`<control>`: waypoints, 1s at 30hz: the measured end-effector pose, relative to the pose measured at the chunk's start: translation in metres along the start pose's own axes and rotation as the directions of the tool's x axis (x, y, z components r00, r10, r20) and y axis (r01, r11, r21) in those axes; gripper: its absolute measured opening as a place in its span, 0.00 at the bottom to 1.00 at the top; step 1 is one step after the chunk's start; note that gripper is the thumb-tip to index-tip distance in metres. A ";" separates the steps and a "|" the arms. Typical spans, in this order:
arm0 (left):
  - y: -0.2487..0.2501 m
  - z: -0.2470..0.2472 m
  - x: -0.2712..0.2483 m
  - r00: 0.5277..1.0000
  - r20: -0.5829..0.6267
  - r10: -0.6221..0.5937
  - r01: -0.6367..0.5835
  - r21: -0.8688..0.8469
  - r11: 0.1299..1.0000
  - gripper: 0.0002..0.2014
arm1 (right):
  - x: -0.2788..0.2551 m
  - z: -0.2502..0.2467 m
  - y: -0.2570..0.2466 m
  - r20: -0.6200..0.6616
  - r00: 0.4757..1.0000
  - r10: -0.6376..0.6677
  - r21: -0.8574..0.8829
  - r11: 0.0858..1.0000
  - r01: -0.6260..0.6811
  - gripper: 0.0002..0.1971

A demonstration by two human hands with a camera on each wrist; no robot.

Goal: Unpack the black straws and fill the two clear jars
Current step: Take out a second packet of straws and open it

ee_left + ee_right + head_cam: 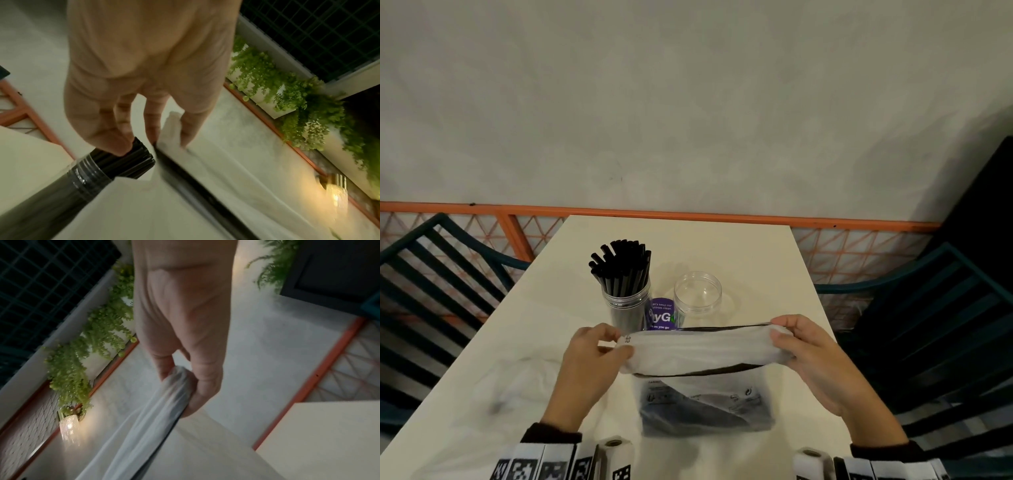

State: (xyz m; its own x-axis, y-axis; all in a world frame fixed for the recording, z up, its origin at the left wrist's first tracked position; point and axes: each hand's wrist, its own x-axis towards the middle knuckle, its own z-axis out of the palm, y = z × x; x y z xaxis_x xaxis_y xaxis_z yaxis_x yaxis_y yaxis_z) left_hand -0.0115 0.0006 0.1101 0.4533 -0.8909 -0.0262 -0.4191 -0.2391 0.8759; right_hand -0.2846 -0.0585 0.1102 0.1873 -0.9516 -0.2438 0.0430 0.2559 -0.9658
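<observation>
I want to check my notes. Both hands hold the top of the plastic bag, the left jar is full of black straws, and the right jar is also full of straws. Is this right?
Not quite. The right jar is empty, as the head view shows. The rest holds: the left hand and the right hand hold the top of the plastic bag, and the left jar is full of black straws.

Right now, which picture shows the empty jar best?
The head view. The empty jar stands there whole on the table, beside the jar of straws. The left wrist view shows only the straw jar, and the right wrist view shows no jar.
</observation>
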 end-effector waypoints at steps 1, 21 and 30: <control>-0.001 -0.002 0.000 1.000 -0.005 0.028 -0.028 0.057 0.998 0.03 | -0.001 0.000 0.000 -0.013 0.999 -0.039 -0.056 0.998 0.039 0.06; -0.016 0.014 -0.001 0.768 0.569 -0.294 0.640 -0.655 0.402 0.12 | 0.006 0.007 0.014 0.249 0.892 0.376 0.598 0.665 -0.447 0.13; -0.007 0.013 -0.003 0.861 0.502 -0.089 0.455 -0.677 0.579 0.16 | 0.000 0.002 0.000 0.266 0.949 0.168 0.526 0.800 -0.289 0.15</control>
State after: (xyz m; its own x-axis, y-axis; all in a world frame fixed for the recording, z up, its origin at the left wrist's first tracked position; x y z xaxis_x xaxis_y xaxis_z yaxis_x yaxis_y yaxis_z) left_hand -0.0206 -0.0001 0.0977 0.0331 -0.9389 -0.3426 0.4962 -0.2821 0.8211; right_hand -0.2826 -0.0580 0.1099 0.4465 -0.8149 -0.3696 0.4964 0.5693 -0.6554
